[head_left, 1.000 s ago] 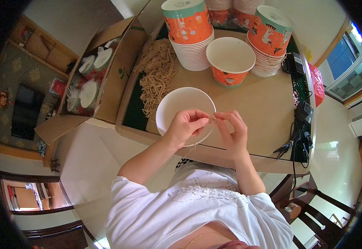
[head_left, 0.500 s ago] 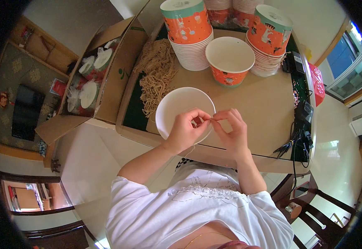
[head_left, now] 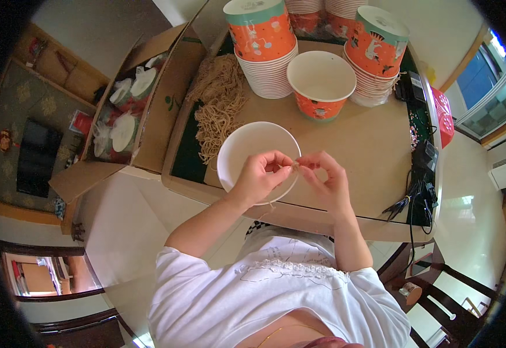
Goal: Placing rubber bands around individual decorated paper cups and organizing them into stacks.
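- Table (head_left: 351, 145): big, covered w/ brown cardboard, the person sits at its near edge.
- Cardboard box (head_left: 148, 110): open, at left of the table, w/ white lids and wrapped things inside.
- Cup stacks: one tall stack w/ orange and teal cup on top (head_left: 261, 46) at the back, another orange stack (head_left: 375, 52) at back right, more behind them.
- Noodle pile (head_left: 221, 107): tan dry strands, lies on the table left of the white bowl, touching or very near its rim.
- White bowl (head_left: 247, 153): in front of the person, inside looks bare, partly hidden by the left hand.
- Single orange cup (head_left: 321, 84): stands open between the stacks, behind the bowl.
- Cables (head_left: 415, 197): black, at right edge of the table.
- Left hand (head_left: 261, 177): over the near-right part of the bowl, fingers curled, thumb and forefinger pinched on a thin strand.
- Right hand (head_left: 325, 180): just right of the bowl, above the table, fingertips also pinched on the same strand.
- Strand (head_left: 295, 166): very small, tan, held between both hands; more detail I cannot tell.
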`<state>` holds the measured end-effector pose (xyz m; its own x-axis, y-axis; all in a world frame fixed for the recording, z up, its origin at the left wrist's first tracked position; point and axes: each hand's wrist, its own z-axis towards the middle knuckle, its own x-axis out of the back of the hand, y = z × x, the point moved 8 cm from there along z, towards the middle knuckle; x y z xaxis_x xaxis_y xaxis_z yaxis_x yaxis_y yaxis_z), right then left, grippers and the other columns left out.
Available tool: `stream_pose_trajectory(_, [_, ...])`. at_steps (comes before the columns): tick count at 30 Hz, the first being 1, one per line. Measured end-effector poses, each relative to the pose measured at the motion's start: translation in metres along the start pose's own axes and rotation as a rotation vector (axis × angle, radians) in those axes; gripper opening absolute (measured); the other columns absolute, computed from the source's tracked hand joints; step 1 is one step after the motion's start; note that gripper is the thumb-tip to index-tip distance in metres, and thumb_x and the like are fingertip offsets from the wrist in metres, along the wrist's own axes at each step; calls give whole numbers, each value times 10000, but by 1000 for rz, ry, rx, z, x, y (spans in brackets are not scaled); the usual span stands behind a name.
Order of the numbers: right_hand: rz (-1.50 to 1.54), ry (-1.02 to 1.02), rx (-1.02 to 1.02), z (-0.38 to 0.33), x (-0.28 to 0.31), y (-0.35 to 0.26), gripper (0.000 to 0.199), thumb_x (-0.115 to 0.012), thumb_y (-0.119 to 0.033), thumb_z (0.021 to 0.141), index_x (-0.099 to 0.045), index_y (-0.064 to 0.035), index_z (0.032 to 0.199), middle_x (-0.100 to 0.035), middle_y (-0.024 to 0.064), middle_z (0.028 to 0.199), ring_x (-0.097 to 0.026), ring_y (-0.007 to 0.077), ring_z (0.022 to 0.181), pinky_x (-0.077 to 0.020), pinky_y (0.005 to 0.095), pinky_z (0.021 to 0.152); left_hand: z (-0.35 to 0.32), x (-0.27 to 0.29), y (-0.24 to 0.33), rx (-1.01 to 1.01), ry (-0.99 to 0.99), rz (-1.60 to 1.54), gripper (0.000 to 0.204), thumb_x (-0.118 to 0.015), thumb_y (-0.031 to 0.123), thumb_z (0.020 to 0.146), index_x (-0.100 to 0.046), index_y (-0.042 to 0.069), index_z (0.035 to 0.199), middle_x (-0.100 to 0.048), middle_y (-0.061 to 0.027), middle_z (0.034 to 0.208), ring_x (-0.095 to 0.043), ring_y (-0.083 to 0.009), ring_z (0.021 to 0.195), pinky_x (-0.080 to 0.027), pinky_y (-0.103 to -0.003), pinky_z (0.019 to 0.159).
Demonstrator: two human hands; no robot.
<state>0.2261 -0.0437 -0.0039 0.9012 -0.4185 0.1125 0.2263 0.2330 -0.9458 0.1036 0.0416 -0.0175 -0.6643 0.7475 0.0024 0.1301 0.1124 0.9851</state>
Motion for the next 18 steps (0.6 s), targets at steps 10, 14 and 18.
stream_pose_trajectory(10, [-96,24,11,-2,-6,3,94,-709,-30,788,-640,-21,851,-615,49,812,-541,135,743,-441,261,669,-3,-5,4,78,-39,-112,90,-625,103,903,-634,21,938,-591,25,759,-489,-13,590,-356,-163,476])
stream_pose_trajectory(14, [19,34,-48,-4,-6,15,69,-676,4,797,-636,-17,850,-612,51,804,-545,133,742,-441,257,671,-6,-1,14,-129,44,87,86,-620,107,908,-614,26,936,-595,21,806,-534,-27,689,-434,-183,587])
stream_pose_trajectory(18, [42,41,-62,-4,-6,14,73,-678,8,798,-637,-14,853,-609,51,797,-548,133,739,-442,256,674,-8,1,23,-233,93,133,83,-601,86,914,-583,7,899,-606,6,849,-551,-38,753,-471,-211,684])
